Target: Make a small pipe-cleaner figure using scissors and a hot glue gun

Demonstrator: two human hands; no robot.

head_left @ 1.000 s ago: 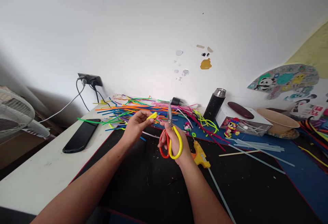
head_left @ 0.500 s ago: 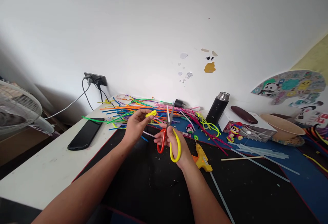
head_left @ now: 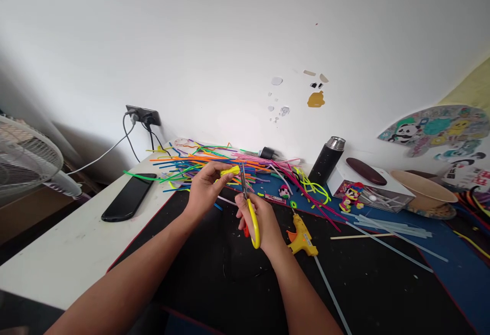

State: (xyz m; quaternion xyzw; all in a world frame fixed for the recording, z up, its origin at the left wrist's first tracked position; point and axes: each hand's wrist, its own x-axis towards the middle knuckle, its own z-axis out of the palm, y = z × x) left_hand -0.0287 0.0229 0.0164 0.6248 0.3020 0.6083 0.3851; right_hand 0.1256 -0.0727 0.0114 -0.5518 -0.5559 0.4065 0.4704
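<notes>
My left hand [head_left: 206,187] pinches a small bundle of yellow pipe cleaner [head_left: 230,171] between thumb and fingers. In my right hand [head_left: 262,217] are scissors [head_left: 244,184] with one yellow and one red handle, blades pointing up and away. The blades stand right at the free end of the yellow bundle; whether they touch it I cannot tell. Most of the red handle is hidden behind my fingers. Behind both hands lies a heap of coloured pipe cleaners [head_left: 179,164].
A yellow glue gun [head_left: 303,238] lies right of my right hand on the black mat [head_left: 214,284]. Further right are a black flask [head_left: 327,161], a small colourful figure [head_left: 350,197] and translucent glue sticks [head_left: 390,228]. A phone [head_left: 129,198] lies at the left.
The scissors have moved left to the end of the yellow bundle and their blades have come closer together. The red handle is now mostly behind my fingers. My left hand has barely moved.
</notes>
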